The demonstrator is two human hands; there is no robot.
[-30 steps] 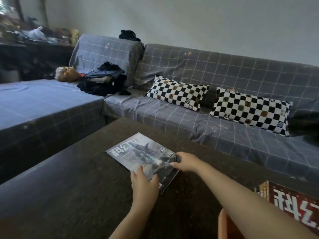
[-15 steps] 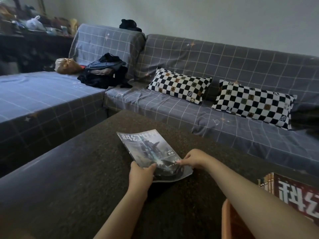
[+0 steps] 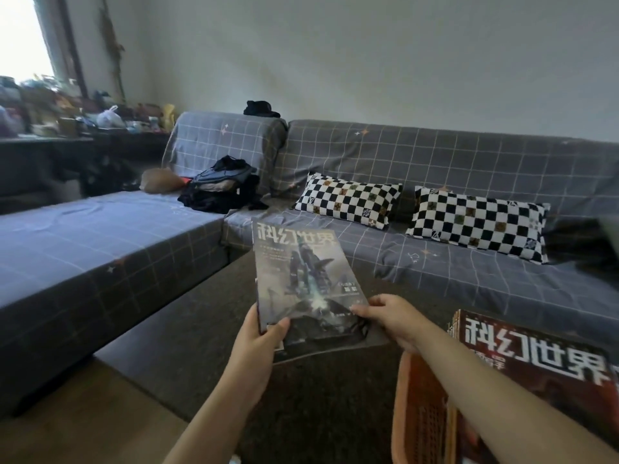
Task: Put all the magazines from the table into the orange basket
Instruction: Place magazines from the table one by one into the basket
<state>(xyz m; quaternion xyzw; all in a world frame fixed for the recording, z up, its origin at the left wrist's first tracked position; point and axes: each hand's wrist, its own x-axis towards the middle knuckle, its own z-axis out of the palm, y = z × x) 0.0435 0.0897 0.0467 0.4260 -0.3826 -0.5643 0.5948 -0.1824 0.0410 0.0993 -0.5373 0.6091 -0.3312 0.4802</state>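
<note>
A grey-blue magazine (image 3: 298, 279) with white characters on its cover is lifted off the dark table (image 3: 318, 403), tilted up toward me. My left hand (image 3: 258, 343) grips its lower left corner, thumb on the cover. My right hand (image 3: 395, 316) pinches its lower right edge. The orange basket (image 3: 415, 416) stands at the lower right, under my right forearm. A red magazine (image 3: 532, 356) with large white characters stands in the basket, on top of several others.
A grey checked sofa (image 3: 469, 272) wraps round the table's far and left sides. It carries two black-and-white checkered pillows (image 3: 348, 199) and a heap of dark clothes (image 3: 224, 189). Wooden floor (image 3: 83, 426) shows at the lower left.
The grey-blue magazine lay flat on the table under both hands. Both hands have raised it off the table and turned it upright toward me.
</note>
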